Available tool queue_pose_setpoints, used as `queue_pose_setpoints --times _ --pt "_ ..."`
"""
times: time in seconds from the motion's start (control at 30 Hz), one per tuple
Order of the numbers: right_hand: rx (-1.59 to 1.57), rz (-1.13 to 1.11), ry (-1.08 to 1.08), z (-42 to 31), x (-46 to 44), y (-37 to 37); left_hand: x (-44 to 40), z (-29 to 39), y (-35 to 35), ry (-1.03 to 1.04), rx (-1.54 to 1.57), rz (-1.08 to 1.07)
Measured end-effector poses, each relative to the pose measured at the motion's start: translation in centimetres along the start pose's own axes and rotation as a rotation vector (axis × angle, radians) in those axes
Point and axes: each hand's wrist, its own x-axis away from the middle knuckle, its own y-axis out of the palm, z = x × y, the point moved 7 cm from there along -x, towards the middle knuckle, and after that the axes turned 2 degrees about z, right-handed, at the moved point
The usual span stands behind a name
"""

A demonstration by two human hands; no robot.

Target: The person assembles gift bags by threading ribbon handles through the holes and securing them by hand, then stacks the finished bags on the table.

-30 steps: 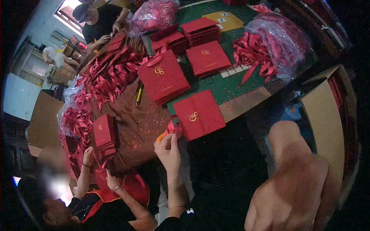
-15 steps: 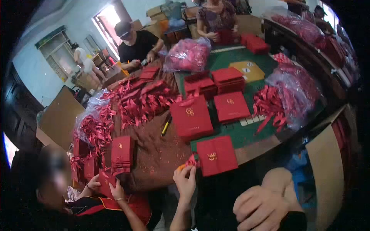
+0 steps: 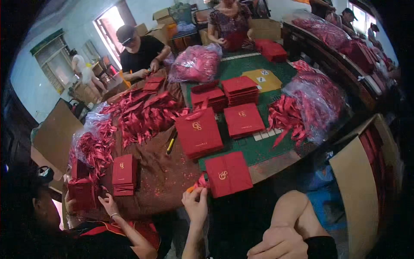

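Note:
My left hand [image 3: 195, 203] is closed at the table's front edge, pinching a red ribbon [image 3: 201, 181]. A small orange object [image 3: 190, 189] shows at its fingertips, its kind unclear. The ribbon lies against the left side of a flat red paper gift bag [image 3: 228, 175] with gold lettering, which overhangs the front edge slightly. Low in the view, my right hand [image 3: 278, 245] is by a bare bent knee, apart from the bags. Its fingers look loosely extended, partly cut off by the frame, with nothing visible in them.
Red bag stacks [image 3: 199, 134] stand beyond, near a yellow-and-black marker [image 3: 171, 144]. Plastic-wrapped ribbons [image 3: 317, 105] lie right; loose ribbons [image 3: 148, 114] cover the left. A co-worker's hand [image 3: 108, 203] is near small bags at left. An open carton [image 3: 353, 190] stands at right.
The scene has shifted left in view. My right hand has moved lower, exposing more of the knee. My left hand stays at the ribbon. The left co-worker's hands have moved apart.

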Motion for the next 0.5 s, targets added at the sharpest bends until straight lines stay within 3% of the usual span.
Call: queue_pose_setpoints --times 0.1,0.33,0.5 --pt "0.101 0.029 0.043 -2.2 1.7 0.5 0.2 -0.7 0.5 -0.097 0.160 0.044" --pt "0.313 0.024 0.059 -4.8 4.0 1.0 -0.5 -0.1 0.7 0.008 0.098 0.050" --pt "0.419 0.019 0.056 -5.7 5.2 2.7 -0.8 -2.0 0.4 -0.112 0.035 0.000"
